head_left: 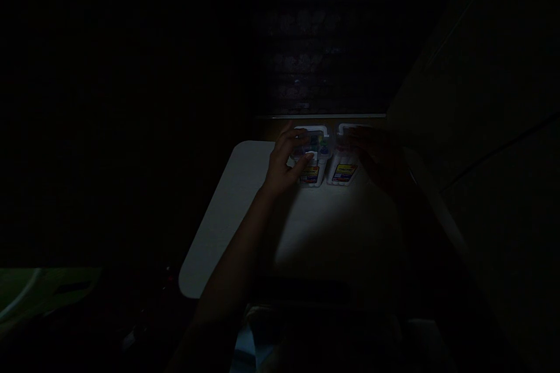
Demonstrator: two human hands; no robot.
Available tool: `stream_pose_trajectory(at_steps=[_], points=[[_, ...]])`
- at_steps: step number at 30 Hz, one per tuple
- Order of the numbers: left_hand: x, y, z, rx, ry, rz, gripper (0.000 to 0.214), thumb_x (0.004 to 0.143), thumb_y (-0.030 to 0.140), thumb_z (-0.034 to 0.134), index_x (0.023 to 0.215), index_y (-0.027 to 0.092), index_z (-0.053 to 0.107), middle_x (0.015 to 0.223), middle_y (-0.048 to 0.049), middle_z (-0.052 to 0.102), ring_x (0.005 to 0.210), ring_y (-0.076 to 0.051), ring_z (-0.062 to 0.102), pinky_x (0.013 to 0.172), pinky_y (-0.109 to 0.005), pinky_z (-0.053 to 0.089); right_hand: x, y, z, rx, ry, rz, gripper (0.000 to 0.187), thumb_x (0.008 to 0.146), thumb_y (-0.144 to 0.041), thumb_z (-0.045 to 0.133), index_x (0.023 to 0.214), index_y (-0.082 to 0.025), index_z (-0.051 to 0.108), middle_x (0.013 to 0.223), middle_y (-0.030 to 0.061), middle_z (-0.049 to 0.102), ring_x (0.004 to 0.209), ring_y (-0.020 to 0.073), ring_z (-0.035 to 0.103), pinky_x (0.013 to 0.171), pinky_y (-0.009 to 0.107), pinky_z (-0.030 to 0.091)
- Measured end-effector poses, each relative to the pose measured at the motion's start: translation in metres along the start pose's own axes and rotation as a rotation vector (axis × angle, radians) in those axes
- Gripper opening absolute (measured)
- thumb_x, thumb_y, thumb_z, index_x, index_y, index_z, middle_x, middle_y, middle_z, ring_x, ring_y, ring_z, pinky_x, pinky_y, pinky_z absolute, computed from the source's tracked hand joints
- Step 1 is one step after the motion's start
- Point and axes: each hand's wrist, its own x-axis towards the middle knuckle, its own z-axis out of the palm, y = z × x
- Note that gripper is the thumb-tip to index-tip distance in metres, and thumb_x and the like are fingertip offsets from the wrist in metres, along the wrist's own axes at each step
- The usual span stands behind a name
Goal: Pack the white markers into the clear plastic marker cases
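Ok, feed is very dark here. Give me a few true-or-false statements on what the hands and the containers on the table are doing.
1. The left hand rests on the left container. True.
2. Only one container stands on the white table. False: there are two, side by side; the right container is beside the first.
3. Both containers sit at the far edge of the table. True.
4. The right hand is down at the near edge of the table. False: it is up by the right container, dim and blurred.
5. The containers carry coloured labels. True.
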Motion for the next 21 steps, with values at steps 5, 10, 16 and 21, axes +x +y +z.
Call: stream_pose_trajectory(at_steps=[5,10,16,21], points=[[-0.009,-0.01,0.01,-0.117,-0.019,-0.089,0.073,0.076,0.062,0.066,0.136,0.03,0.038,0.148,-0.0103,0.041,0.147,-0.032,0.027,0.118,-0.058,0.025,0.0,0.0,0.0,0.014,-0.024,0.029,0.034,0.091,-0.025,0.045,0.117,-0.028,0.067,0.127,0.0045,0.067,0.122,0.0251,0.059,0.106,0.049,0.044],[-0.048,-0.028,0.034,-0.499,-0.091,-0.414,0.112,0.061,0.061,0.08,0.146,0.031,0.014,0.15,-0.0148,0.038,0.137,-0.031,0.044,0.107,-0.048,0.045,-0.001,-0.001,-0.001,0.008,-0.033,0.032,0.034,0.091,-0.028,0.047,0.119,-0.028,0.065,0.128,0.0051,0.066,0.124,0.0237,0.058,0.106,0.047,0.044],[-0.08,-0.048,0.047,-0.593,-0.178,-0.65,0.088,0.055,0.054,0.085,0.125,0.016,0.048,0.122,-0.0154,0.064,0.113,-0.03,0.063,0.102,-0.05,0.05,0.0,-0.015,-0.006,-0.117,-0.019,0.047,0.032,0.091,-0.033,0.05,0.121,-0.031,0.061,0.133,0.0018,0.063,0.136,0.0304,0.046,0.113,0.062,0.026],[-0.077,-0.046,0.044,-0.564,-0.185,-0.638,0.08,0.055,0.052,0.085,0.119,0.016,0.053,0.121,-0.0143,0.066,0.111,-0.029,0.065,0.099,-0.049,0.052,0.017,-0.039,-0.007,-0.145,-0.105,0.003,0.031,0.091,-0.039,0.053,0.122,-0.038,0.058,0.138,-0.0035,0.059,0.141,0.0298,0.038,0.118,0.063,0.014]])
